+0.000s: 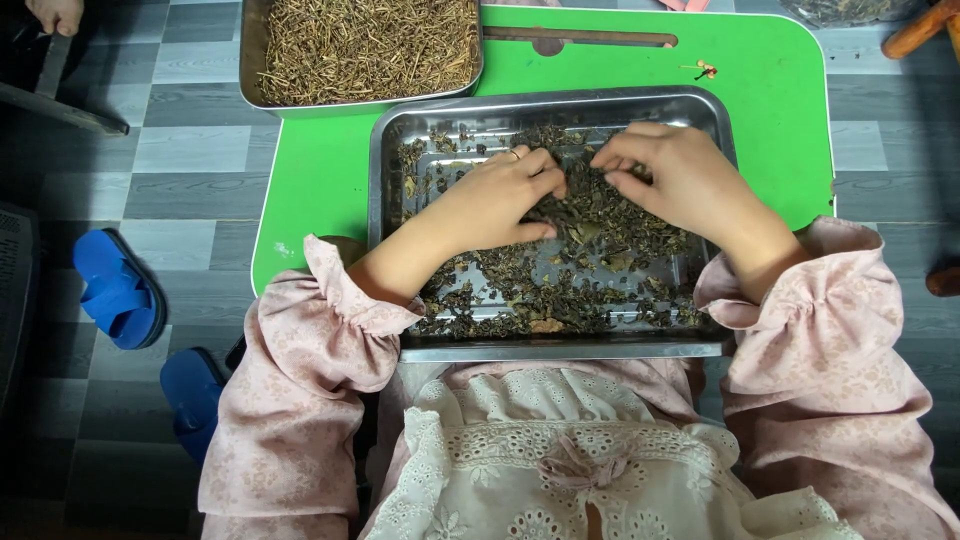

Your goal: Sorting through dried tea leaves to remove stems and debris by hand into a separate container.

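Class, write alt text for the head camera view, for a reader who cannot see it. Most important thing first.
Two hands, left hand and right hand, pick through dark dried leaves in a metal tray on a small green table. A second tray of brown dried stems sits behind it. Blue sandals lie on the grey tiled floor.

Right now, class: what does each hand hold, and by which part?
Left hand and right hand pinch at dried leaves with fingertips; exact hold cannot be told.
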